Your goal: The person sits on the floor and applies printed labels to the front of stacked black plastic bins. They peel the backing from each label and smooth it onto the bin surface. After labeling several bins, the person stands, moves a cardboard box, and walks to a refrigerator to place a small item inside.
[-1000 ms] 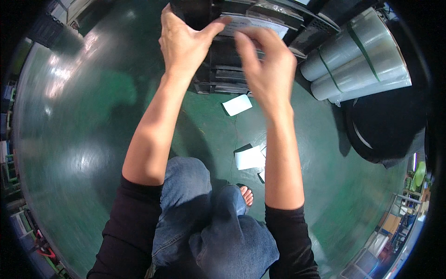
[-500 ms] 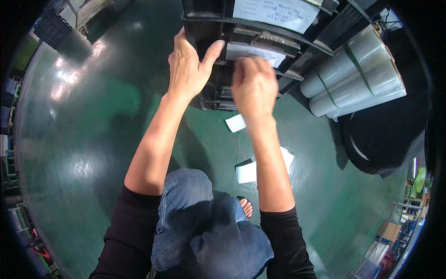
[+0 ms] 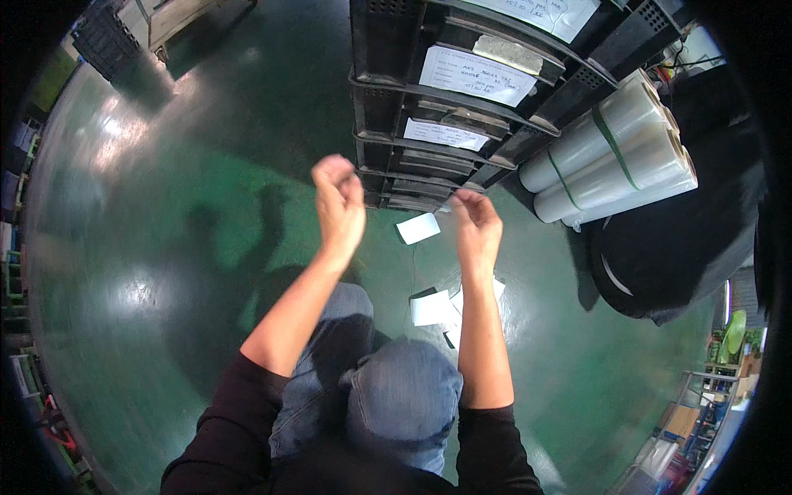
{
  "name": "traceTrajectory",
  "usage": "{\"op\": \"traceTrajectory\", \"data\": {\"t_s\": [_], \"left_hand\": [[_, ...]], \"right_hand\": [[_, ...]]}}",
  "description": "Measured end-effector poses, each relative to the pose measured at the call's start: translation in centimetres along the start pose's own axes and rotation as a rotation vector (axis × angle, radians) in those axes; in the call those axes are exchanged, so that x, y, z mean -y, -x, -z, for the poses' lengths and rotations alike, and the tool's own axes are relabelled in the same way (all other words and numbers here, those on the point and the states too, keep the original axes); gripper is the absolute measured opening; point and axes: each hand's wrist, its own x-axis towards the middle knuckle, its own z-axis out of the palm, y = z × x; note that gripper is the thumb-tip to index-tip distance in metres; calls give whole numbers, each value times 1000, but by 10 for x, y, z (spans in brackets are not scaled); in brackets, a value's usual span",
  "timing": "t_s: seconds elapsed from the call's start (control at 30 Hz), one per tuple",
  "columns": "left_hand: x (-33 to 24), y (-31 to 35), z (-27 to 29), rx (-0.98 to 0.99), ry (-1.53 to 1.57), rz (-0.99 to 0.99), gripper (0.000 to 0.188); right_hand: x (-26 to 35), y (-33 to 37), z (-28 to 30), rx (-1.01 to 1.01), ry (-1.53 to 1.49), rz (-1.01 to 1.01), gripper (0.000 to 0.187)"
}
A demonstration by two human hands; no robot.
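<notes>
While both hands (image 3: 340,206) (image 3: 478,231) hang half curled, contents unclear, black crates (image 3: 392,111) stand just ahead.

White glare (image 3: 111,132) streaks the dim green floor (image 3: 107,363), soft shadows (image 3: 219,272) fall leftward, the left hand (image 3: 340,206) and right hand (image 3: 478,231) blur slightly, and edges curve into blackness.

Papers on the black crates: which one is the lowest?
The bottom white paper; the middle paper and cut-off top paper both sit higher on the stack.
</notes>
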Motion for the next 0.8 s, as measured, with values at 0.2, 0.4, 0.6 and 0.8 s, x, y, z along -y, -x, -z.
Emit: {"op": "traceTrajectory", "data": {"t_s": [0.2,0.4,0.6,0.8], "left_hand": [[-15,6,-35,311,386,545,17],[-32,-23,-49,359,276,964,42],[4,-22,-53,305,-3,783,53],[18,-12,-60,152,188,737,38]], "right_hand": [[34,-25,-10,252,-673,-269,28],[65,-41,-18,349,-1081,-352,32],[68,-57,-24,166,-1094,-320,35],[77,-59,-39,-11,-1193,-375,32]]}}
